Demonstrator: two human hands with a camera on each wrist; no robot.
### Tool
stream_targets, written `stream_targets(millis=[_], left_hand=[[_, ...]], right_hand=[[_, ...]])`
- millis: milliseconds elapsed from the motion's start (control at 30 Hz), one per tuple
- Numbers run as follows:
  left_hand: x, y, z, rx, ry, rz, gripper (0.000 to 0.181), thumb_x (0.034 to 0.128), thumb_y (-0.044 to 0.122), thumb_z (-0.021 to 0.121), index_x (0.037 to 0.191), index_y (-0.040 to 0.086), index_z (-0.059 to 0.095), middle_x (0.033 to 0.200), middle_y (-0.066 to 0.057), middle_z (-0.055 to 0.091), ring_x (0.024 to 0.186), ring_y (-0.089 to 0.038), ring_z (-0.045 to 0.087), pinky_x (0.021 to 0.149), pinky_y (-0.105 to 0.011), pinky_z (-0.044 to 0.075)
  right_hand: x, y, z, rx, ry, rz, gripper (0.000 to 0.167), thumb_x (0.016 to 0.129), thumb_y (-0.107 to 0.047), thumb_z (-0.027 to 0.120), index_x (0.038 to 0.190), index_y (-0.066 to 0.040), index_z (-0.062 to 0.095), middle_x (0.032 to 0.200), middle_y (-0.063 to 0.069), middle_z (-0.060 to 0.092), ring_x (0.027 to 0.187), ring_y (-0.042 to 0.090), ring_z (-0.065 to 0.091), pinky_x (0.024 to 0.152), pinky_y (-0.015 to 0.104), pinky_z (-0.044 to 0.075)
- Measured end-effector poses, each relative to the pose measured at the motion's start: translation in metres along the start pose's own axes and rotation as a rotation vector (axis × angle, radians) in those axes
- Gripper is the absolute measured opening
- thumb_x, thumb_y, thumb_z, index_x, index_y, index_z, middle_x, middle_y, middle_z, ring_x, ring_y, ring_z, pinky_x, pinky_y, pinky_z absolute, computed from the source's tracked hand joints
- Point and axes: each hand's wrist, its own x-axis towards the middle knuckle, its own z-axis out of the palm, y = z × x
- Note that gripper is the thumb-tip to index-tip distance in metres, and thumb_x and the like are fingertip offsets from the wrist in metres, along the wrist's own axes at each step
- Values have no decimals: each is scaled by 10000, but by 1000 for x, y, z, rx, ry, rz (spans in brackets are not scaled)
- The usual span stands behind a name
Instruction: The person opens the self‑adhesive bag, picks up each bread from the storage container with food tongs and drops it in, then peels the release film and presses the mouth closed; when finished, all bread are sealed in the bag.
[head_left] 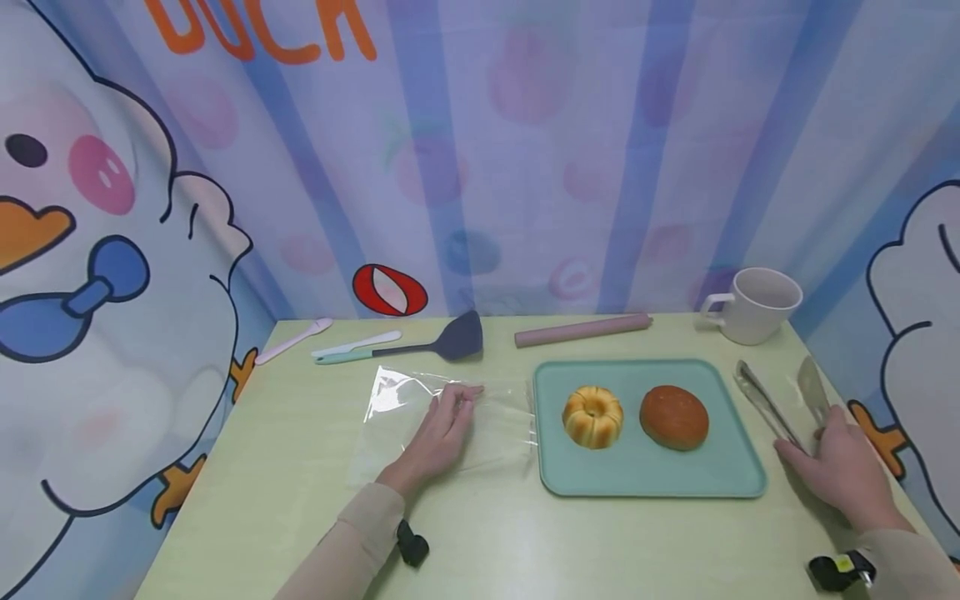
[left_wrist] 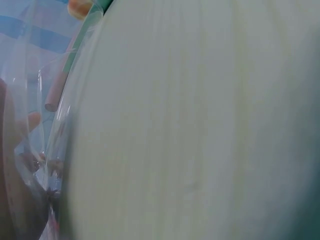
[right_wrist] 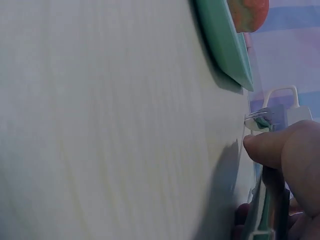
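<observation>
Head view: At a pale yellow table (head_left: 645, 546), I rest my left hand (head_left: 442, 429) on a clear plastic bag (head_left: 491, 433) lying flat just left of the green tray (head_left: 648, 477). My fingers lie close together; I cannot tell whether they pinch the film. To the tray's right, my right hand (head_left: 847, 471) grips metal tongs (head_left: 771, 405), their two arms spread apart and pointing away from me. On the tray sit a ring-shaped cake (head_left: 592, 417) and a brown bun (head_left: 674, 417), side by side and apart. Beyond the tray lie a pink rolling pin (head_left: 583, 330) and, off its far right corner, a white mug (head_left: 761, 306). Past the bag, left of the tray, are a dark turner (head_left: 459, 337), a white knife (head_left: 356, 344) and a pink spoon (head_left: 294, 342).

Left wrist view: Creased film stands before one of my fingers, short of the tray and the rolling pin.

Right wrist view: My thumb presses on the tongs beside the tray's edge; the mug's handle shows beyond the tips.
</observation>
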Motion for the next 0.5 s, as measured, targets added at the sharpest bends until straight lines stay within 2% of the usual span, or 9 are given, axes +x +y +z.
stream_targets(millis=[100,233,367,500], left_hand=[[0,1,1,2,-7,0,213,1145,218,365,1252,87,494,1494,-50,610,1486,-284,455,1297,-576,90],[0,2,1,2,0,10,222,1143,220,368,1254,75,496,1490,-69,611,1468,-310,472,1294,-588,91],[0,1,2,-3,19,24,231,1145,240,372,1240,69,495,1474,-80,626,1452,-323,492,1287,-607,98],[0,1,2,-9,23,19,230,1146,251,374,1240,78,493,1467,-65,633,1448,-315,502,1287,-608,100]], right_hand=[[-2,1,-3,-10,-8,17,919,962,-452,736,1360,260,314,972,399,555,770,467,607,567,523,491],[-4,1,-4,-25,3,50,1051,969,-508,713,1529,206,183,1067,415,574,856,532,622,616,593,503],[-7,1,-8,-11,3,53,1075,1009,-551,628,1582,165,68,1060,423,602,817,523,645,621,598,513],[-10,0,-15,15,0,20,1063,1033,-557,586,1584,169,39,978,391,633,696,412,648,549,508,518]])
